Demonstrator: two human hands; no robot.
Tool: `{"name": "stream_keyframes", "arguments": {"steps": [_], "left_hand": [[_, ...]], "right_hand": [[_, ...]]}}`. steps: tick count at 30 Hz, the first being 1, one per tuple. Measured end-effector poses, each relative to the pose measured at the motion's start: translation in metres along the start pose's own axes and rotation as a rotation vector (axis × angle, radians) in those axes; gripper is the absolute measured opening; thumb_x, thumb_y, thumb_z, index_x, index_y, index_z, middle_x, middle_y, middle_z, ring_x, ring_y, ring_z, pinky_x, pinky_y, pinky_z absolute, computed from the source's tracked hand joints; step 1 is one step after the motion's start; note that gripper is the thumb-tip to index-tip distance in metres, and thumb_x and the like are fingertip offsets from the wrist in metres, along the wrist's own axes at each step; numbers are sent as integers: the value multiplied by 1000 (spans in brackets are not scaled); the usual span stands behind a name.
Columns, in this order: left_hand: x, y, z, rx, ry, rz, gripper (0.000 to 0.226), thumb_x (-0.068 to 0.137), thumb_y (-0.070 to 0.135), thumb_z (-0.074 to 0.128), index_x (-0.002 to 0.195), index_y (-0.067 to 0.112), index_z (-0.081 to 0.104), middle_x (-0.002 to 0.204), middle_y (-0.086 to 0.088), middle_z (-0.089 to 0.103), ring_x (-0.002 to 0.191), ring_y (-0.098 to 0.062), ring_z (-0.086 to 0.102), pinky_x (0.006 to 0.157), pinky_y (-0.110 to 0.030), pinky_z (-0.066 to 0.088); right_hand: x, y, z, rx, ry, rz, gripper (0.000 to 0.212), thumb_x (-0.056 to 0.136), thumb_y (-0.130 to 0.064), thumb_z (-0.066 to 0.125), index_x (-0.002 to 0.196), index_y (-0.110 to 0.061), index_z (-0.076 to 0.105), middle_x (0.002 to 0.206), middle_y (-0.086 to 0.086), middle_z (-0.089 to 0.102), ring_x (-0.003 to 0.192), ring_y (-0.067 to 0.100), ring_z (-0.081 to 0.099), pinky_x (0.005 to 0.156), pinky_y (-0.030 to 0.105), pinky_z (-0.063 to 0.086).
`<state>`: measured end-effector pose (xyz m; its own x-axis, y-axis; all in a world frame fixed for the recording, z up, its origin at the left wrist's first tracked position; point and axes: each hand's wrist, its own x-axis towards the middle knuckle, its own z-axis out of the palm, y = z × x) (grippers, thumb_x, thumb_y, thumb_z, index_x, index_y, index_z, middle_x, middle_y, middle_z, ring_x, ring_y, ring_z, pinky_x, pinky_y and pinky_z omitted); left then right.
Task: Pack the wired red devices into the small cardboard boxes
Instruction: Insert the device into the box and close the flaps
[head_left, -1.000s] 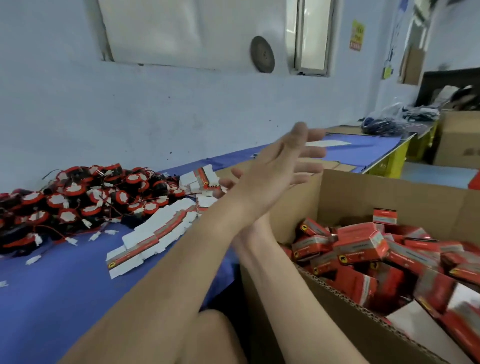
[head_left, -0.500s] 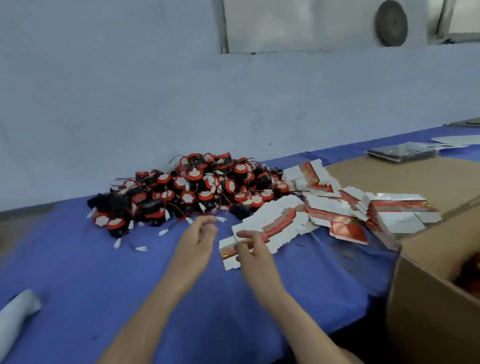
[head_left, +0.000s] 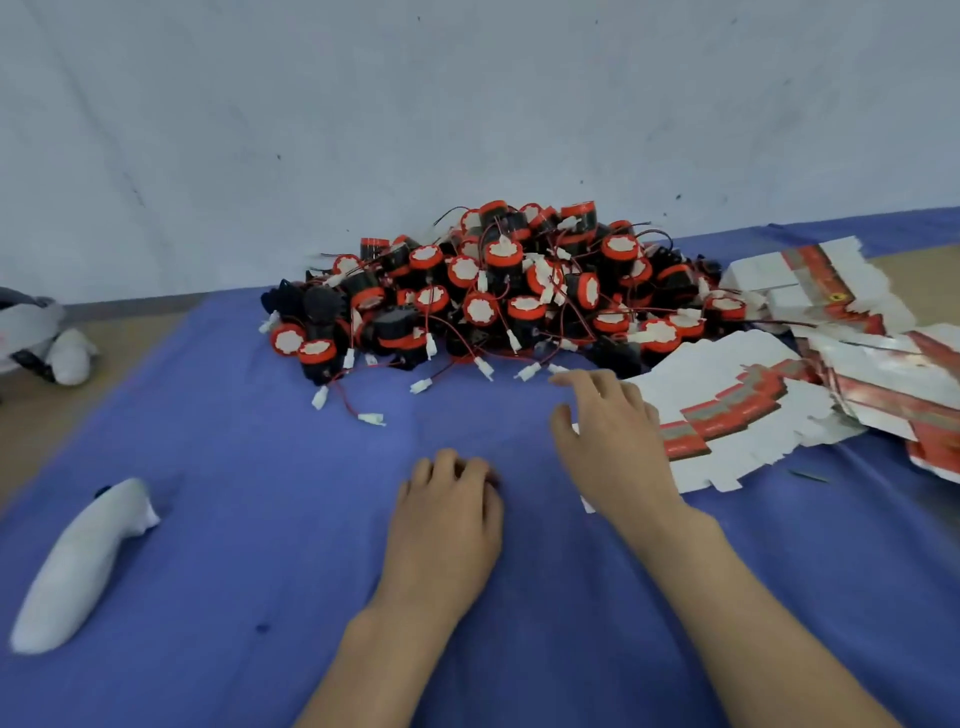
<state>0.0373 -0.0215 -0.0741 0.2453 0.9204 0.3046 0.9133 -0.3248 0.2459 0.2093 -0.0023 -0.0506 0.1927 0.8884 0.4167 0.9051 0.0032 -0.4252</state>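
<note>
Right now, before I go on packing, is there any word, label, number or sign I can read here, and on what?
No text can be read.
Flat boxes: print on the red bands, too blurred to read.
Yellow mark on one flat box: too small to read.
Red devices: white round tops, no legible text.

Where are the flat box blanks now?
Head view: flat box blanks lie right of the red device pile on the blue cloth, partly hidden by the right hand.
</note>
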Motion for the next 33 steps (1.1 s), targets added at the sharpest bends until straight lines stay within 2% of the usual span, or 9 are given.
{"name": "stream_keyframes", "arguments": {"steps": [7, 11, 13, 15, 18, 21, 25, 30, 33], "left_hand": [[9, -5, -3, -133, -14, -53, 29, 104, 29, 35, 115, 27, 61, 109, 10, 53, 102, -12, 43, 91, -30, 41], [11, -7, -2, -199, 6, -68, 27, 104, 28, 37, 113, 27, 63, 106, 12, 54, 102, -11, 44, 90, -31, 44], [12, -8, -1, -211, 13, -68, 27, 103, 28, 37, 112, 28, 63, 104, 12, 53, 101, -11, 43, 89, -31, 44], [13, -10, 0, -216, 23, -69, 27, 103, 29, 37, 111, 29, 63, 102, 14, 53, 100, -9, 42, 86, -29, 45], [13, -11, 1, -225, 33, -63, 27, 103, 29, 37, 110, 30, 63, 101, 15, 52, 98, -8, 41, 84, -27, 44], [14, -12, 2, -234, 31, -57, 27, 103, 30, 37, 110, 30, 63, 102, 15, 53, 99, -8, 41, 85, -28, 44], [14, -13, 2, -235, 24, -55, 27, 104, 29, 37, 111, 29, 63, 105, 13, 54, 101, -10, 43, 87, -28, 44], [16, -14, 2, -251, 10, -58, 28, 104, 29, 37, 111, 27, 64, 105, 11, 56, 102, -13, 45, 88, -33, 46], [15, -14, 2, -260, 13, -45, 27, 104, 27, 39, 110, 26, 65, 105, 10, 57, 101, -14, 46, 89, -34, 45]], "right_hand": [[43, 28, 8, -59, -3, 95, 46, 103, -24, 45, 149, -18, 42, 159, 12, 30, 146, 33, 28, 115, 51, 28], [63, 48, 10, -68, -43, 95, 59, 103, -22, 46, 159, -22, 24, 167, 6, 16, 151, 33, 16, 115, 55, 27], [68, 59, 13, -92, -81, 118, 63, 103, -22, 46, 160, -21, 19, 168, 2, 17, 151, 33, 17, 115, 54, 27], [71, 66, 14, -110, -74, 141, 62, 102, -21, 47, 159, -20, 23, 165, 4, 24, 145, 37, 26, 112, 55, 31], [75, 69, 13, -149, -3, 130, 52, 102, -21, 49, 153, -22, 38, 154, 9, 37, 132, 41, 37, 103, 55, 38], [75, 67, 12, -154, 30, 106, 40, 102, -22, 52, 142, -23, 51, 147, 10, 41, 123, 41, 42, 98, 54, 41], [69, 61, 6, -54, 57, 138, 40, 104, -23, 49, 144, -18, 47, 153, 14, 32, 124, 41, 47, 100, 54, 43], [42, 38, -10, -52, 153, 116, 32, 102, -21, 48, 133, -13, 52, 139, 17, 41, 111, 40, 53, 92, 51, 43], [16, 23, -18, -78, 165, 135, 37, 100, -24, 52, 136, -16, 51, 144, 17, 36, 115, 40, 50, 92, 49, 42]]}}
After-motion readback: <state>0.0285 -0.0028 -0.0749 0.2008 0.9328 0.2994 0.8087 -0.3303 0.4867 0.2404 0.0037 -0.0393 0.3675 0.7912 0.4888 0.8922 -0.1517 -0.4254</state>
